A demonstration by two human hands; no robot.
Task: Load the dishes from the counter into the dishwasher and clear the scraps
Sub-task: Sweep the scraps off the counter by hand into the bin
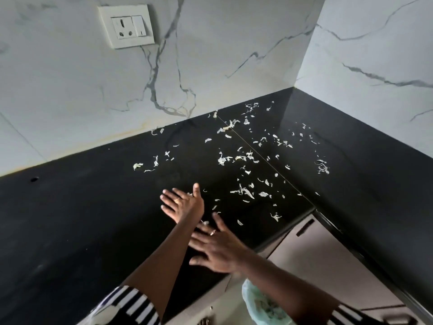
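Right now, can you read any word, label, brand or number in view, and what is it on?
No readable text anywhere.
Socket plate: a small mark on its switch, too small to read.
Counter, scraps and bag: no writing shows.

A white marble-look back wall (222, 55) with grey veins and a faint yellowish stain along its bottom edge meets a matching side wall (375, 55) in a corner at the upper right. High on the back wall, toward the left, sits a cream rectangular plastic socket plate (126, 26) with a three-pin socket (121, 28) and a white rocker switch (138, 25) just beside it. At the lower right are a flat beige cabinet front (328, 259) with a dark slot handle (305, 227) near its top edge, and a crumpled pale green plastic bag (260, 303) at the bottom of the view, its contents too blurred to tell.
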